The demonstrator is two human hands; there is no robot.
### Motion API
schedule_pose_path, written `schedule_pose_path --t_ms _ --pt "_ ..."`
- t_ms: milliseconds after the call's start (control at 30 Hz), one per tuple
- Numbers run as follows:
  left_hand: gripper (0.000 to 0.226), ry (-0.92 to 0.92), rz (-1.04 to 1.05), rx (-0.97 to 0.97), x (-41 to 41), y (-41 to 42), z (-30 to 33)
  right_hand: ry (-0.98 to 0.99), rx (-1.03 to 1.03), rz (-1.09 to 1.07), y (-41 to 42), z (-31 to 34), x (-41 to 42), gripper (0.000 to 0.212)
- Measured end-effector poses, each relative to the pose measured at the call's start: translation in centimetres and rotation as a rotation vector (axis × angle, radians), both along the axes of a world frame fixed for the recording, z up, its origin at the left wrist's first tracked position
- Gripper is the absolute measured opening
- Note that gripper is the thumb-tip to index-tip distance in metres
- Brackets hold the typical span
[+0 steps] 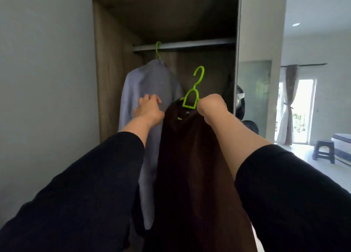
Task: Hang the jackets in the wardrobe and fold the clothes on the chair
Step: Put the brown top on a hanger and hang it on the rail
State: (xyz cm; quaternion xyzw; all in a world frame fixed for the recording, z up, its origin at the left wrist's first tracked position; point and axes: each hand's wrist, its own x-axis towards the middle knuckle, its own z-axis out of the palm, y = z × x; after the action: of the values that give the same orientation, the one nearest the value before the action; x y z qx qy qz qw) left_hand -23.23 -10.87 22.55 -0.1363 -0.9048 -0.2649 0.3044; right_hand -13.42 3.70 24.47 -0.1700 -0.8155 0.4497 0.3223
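The right hand (209, 104) grips the shoulder of the green hanger (190, 99) through the collar of the brown jacket (190, 166), fingers curled tight round it. The jacket hangs straight down from that grip, its long axis vertical, between the two forearms. The left hand (149, 108) is just beside the jacket's other shoulder, fingers bent toward the cloth; whether they pinch the brown collar or only touch it I cannot tell.

The hanger's hook rises above the right fingers, its open side turned left. The rail (184, 44) lies above and beyond the fingers, running left to right inside the wardrobe (112, 71). On it, up and left of the left fingers, the grey jacket (150, 84) already hangs on its own green hanger (157, 49).

The right hand is nearer the bare stretch of rail, so the lift likely falls to it: up and forward, until the hook clears the rail.
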Motion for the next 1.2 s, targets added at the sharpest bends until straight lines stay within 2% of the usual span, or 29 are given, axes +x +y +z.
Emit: schedule_pose_path --t_ms 200,300,400,533,700,867,967,1200 --pt "0.05 0.122 0.166 -0.031 -5.4 -2.3 3.8 0.072 0.018 -0.195 1.3 2.3 -4.7 0.022" --pt "0.061 0.169 0.183 -0.014 -8.0 -2.3 5.4 0.112 0.054 -0.247 2.1 4.0 -6.9 0.027" --pt "0.066 0.131 0.151 -0.001 -10.0 -1.9 6.9 0.165 0.055 -0.295 2.2 5.8 -9.0 0.023" --pt "0.057 0.095 0.131 -0.021 -12.5 -1.2 8.4 0.221 0.105 -0.33 2.4 8.0 -11.9 0.017" --pt "0.038 0.154 0.096 -0.094 -13.9 -0.6 9.5 0.257 0.257 -0.356 2.9 10.7 -14.1 0.023" --pt "0.043 0.27 0.099 -0.102 -14.0 1.3 9.2 0.23 0.363 -0.429 3.7 12.3 -16.3 0.029" --pt "0.044 0.289 0.106 -0.087 -14.2 2.2 8.9 0.158 0.381 -0.428 3.9 11.4 -18.1 0.029" --pt "0.055 0.3 0.092 -0.066 -14.3 2.8 7.8 0.136 0.411 -0.439 4.3 10.4 -19.5 0.03"
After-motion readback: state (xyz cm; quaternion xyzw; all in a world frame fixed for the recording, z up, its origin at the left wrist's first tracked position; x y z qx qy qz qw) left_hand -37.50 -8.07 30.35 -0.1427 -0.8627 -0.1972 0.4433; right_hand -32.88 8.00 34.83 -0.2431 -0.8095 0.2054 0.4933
